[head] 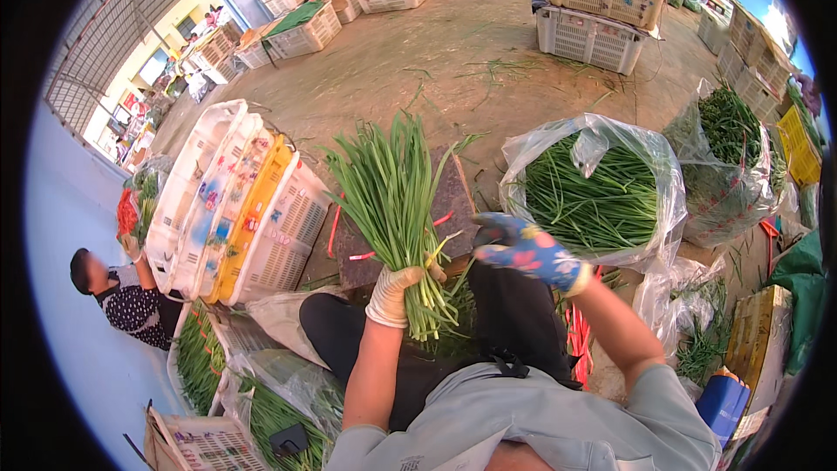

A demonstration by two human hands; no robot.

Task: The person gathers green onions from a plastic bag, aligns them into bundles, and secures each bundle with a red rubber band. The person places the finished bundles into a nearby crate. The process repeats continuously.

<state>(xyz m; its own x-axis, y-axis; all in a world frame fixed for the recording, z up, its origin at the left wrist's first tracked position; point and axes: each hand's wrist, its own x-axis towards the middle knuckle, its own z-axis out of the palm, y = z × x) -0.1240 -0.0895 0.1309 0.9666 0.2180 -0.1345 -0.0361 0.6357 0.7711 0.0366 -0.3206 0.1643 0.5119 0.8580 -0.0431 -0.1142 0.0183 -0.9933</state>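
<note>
My left hand, in a whitish glove, grips a bunch of green garlic chives near its pale stem ends. The leaves fan upward over a dark board in front of my knees. Red ties show beside the bunch, partly hidden by it. My right hand, in a blue floral glove, is slightly blurred to the right of the stems. Its fingers and thumb are apart, with nothing seen between them. Just beyond it stands a clear plastic bag full of loose chives.
Nested plastic crates lean at left, near another person. Bundled chives fill a crate at lower left; a black object rests on loose greens. Red strips hang by my right leg. Stacked crates stand ahead.
</note>
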